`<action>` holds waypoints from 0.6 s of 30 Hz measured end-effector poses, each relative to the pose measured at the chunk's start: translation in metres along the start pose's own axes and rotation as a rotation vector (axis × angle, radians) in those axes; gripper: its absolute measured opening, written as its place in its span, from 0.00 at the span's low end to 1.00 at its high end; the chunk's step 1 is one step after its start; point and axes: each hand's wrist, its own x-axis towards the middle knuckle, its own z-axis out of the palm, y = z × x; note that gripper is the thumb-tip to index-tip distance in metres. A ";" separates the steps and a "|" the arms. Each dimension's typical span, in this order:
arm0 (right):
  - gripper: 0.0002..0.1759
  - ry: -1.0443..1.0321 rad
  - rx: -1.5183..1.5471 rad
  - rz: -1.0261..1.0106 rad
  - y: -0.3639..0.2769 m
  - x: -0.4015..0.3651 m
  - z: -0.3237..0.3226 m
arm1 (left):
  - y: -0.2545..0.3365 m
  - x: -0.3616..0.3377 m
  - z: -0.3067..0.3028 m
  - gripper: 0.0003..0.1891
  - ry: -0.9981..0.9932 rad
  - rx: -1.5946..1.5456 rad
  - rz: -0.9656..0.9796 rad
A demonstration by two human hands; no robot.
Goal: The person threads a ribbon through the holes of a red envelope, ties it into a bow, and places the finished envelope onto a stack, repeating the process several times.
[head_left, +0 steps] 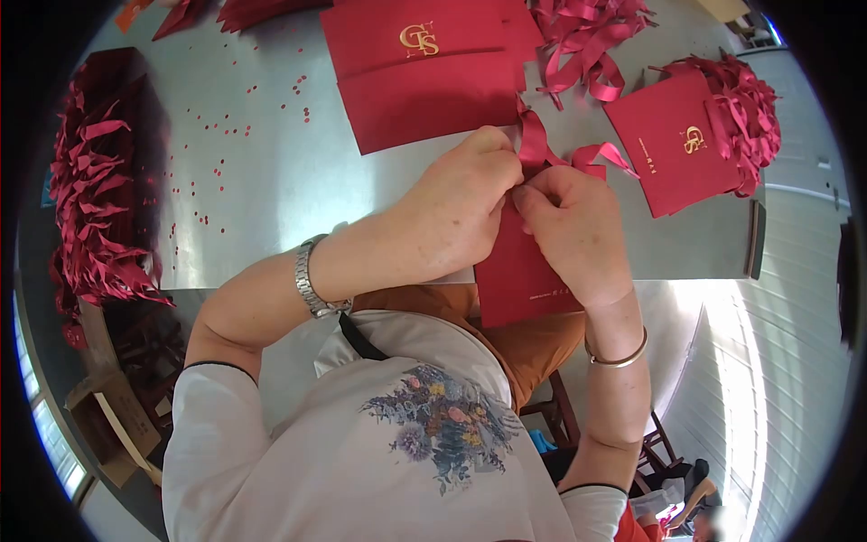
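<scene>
A dark red paper bag [517, 285] with small gold print lies under my hands, its lower end jutting past the table edge above my lap. Red ribbon [535, 143] loops up from its upper end, with a loose tail pointing right. My left hand [456, 208], with a watch at the wrist, is closed in a pinch on the ribbon. Close beside it, my right hand [582, 226], with a bangle on the wrist, pinches the ribbon between thumb and forefinger. The fingers cover the exact spot where the ribbon is held.
Flat red bags [433, 99] with gold letters lie ahead. Loose ribbons [587, 45] are heaped beyond my hands. Ribboned bags [677, 144] are stacked at right, and a long row of them [99, 190] stands at left. Small red paper dots [217, 172] litter the table [334, 199].
</scene>
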 end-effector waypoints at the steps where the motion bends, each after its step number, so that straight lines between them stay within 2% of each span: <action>1: 0.08 0.061 -0.148 -0.052 0.000 -0.003 0.005 | 0.001 0.001 0.001 0.12 0.019 -0.015 0.018; 3: 0.07 0.138 -0.481 -0.165 -0.004 -0.010 0.014 | 0.002 0.002 0.000 0.12 0.007 -0.015 0.020; 6: 0.05 0.193 -0.655 -0.264 -0.013 -0.015 0.012 | 0.006 0.002 -0.003 0.14 0.012 -0.008 0.051; 8: 0.07 0.201 -0.408 -0.210 -0.005 -0.012 0.005 | 0.006 0.002 -0.006 0.14 0.032 0.000 0.087; 10: 0.09 0.218 -0.119 -0.122 -0.002 -0.014 0.001 | 0.004 0.004 -0.008 0.13 0.003 -0.193 -0.031; 12: 0.11 0.240 -0.085 -0.112 0.000 -0.015 0.004 | 0.002 0.005 -0.008 0.13 0.004 -0.202 -0.034; 14: 0.17 0.225 -0.027 -0.119 0.000 -0.016 0.002 | 0.003 0.005 -0.009 0.12 -0.011 -0.233 -0.046; 18: 0.17 0.190 -0.078 -0.207 0.000 -0.015 -0.006 | 0.006 0.005 -0.008 0.10 0.022 -0.427 -0.026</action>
